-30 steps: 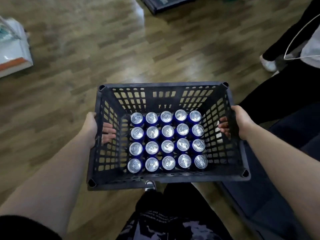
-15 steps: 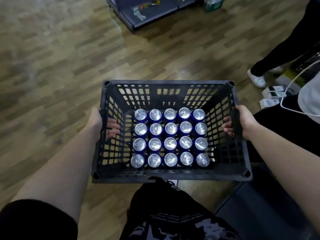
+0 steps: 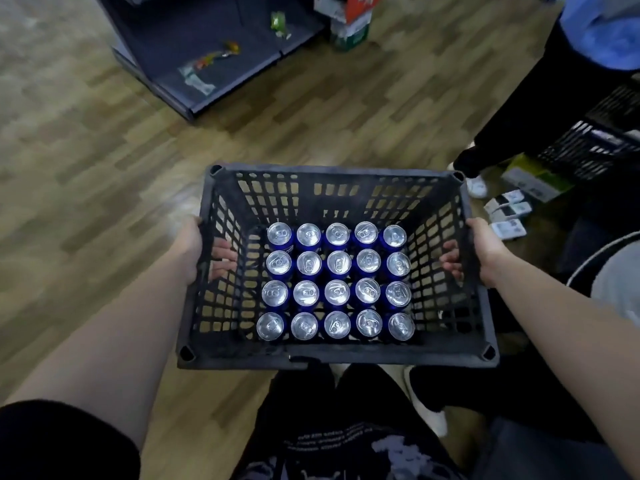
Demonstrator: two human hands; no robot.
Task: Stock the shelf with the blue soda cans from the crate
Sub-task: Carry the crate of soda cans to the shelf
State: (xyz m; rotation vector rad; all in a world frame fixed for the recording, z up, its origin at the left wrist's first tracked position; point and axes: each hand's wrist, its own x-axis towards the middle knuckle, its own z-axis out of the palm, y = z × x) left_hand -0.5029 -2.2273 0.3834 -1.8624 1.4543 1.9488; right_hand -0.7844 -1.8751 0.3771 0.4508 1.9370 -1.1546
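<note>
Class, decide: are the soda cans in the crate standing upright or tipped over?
Upright: all twenty blue cans show round silver tops in four rows inside the crate.

The crate (image 3: 337, 358) hangs between both arms over the floor (image 3: 86, 174), with the left grip (image 3: 194, 251) on its left wall and the right grip (image 3: 485, 251) on its right wall. Each grip's fingers reach through to the inside. In the crate, the cans (image 3: 337, 292) stand upright in four rows of five. Ahead and to the left lies the shelf (image 3: 194, 39), with a carton (image 3: 349, 29) just to its right. Far right, small boxes (image 3: 509, 213) lie on the floor before another person's leg (image 3: 512, 109) — a second crate (image 3: 595, 147) is beside them.
</note>
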